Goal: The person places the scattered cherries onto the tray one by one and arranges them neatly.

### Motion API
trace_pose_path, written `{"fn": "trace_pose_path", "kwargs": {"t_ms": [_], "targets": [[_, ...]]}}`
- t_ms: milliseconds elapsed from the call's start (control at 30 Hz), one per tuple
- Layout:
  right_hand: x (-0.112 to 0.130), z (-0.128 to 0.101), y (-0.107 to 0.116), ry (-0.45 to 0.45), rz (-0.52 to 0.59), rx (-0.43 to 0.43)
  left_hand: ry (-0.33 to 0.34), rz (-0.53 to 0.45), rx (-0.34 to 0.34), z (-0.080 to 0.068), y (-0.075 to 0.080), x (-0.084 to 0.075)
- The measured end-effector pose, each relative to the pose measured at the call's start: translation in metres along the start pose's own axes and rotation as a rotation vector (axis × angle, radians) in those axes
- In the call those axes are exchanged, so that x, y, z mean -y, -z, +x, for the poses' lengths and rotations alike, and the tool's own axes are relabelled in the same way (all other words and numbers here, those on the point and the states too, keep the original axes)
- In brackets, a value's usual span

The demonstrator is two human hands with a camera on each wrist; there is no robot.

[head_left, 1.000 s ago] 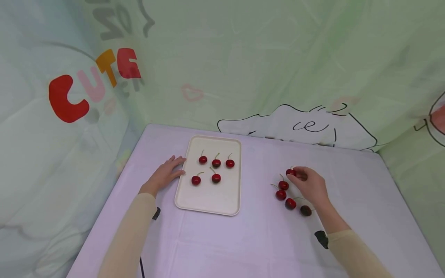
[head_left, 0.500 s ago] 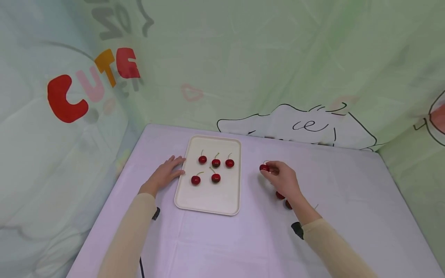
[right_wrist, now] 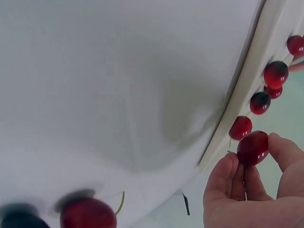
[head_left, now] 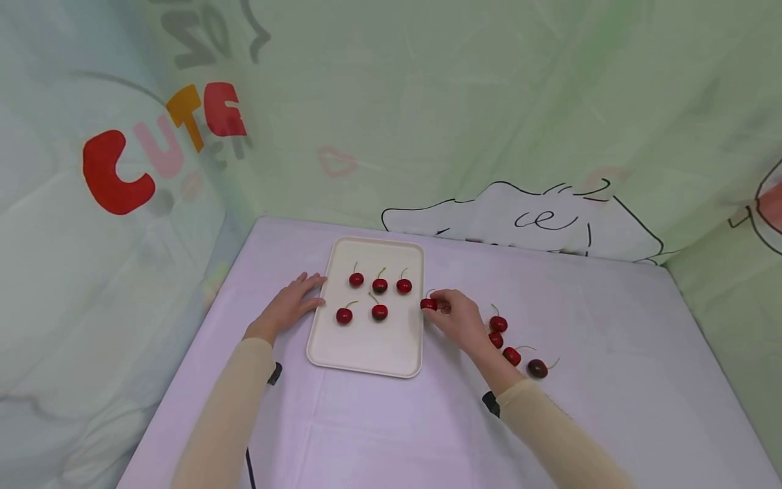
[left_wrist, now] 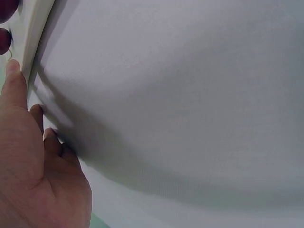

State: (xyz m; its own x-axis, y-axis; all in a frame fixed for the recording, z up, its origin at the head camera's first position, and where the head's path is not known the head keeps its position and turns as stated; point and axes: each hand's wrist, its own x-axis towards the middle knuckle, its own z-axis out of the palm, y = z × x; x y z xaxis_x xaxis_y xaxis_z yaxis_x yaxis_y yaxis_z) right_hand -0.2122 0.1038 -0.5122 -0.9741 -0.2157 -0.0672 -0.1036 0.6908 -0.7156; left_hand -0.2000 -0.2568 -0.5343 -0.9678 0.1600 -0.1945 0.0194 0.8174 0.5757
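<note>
A cherry (right_wrist: 253, 148) is pinched between the thumb and fingers of my right hand (head_left: 457, 318), held at the right rim of a cream tray (head_left: 366, 353). On the tray lie several red cherries (head_left: 379, 312) with stems, in two loose rows. My left hand (head_left: 287, 309) rests at the tray's left edge, its fingers extended and touching the rim. In the left wrist view the thumb (left_wrist: 14, 88) lies on the rim.
Several more cherries (head_left: 537, 369) lie on the pale lilac tablecloth (head_left: 379, 435) right of the tray, partly behind the right hand. Printed curtains (head_left: 427, 102) stand behind and at the sides. A dark cable (head_left: 250, 468) runs near the left forearm.
My right hand has carried the cherry leftward from the group on the cloth to the tray's right edge. The left hand and tray have stayed in place.
</note>
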Motion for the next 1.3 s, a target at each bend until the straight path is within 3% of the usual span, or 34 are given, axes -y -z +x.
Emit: {"fn": "trace_pose_path", "kwargs": {"t_ms": [400,567,800,1300], "targets": [[0.015,-0.004,-0.021,-0.005,0.005,0.031,0.013,-0.082,-0.014,0.000,0.000,-0.001],[0.019,-0.005,-0.025,0.050,0.006,0.020,0.009,-0.081,-0.013,0.001,0.000,0.000],[0.024,-0.006,-0.035,0.136,-0.078,0.028,0.031,-0.110,-0.015,0.001,0.000,0.000],[0.034,-0.010,-0.035,0.163,-0.119,0.004,0.029,-0.139,-0.030,0.000,-0.001,-0.001]]}}
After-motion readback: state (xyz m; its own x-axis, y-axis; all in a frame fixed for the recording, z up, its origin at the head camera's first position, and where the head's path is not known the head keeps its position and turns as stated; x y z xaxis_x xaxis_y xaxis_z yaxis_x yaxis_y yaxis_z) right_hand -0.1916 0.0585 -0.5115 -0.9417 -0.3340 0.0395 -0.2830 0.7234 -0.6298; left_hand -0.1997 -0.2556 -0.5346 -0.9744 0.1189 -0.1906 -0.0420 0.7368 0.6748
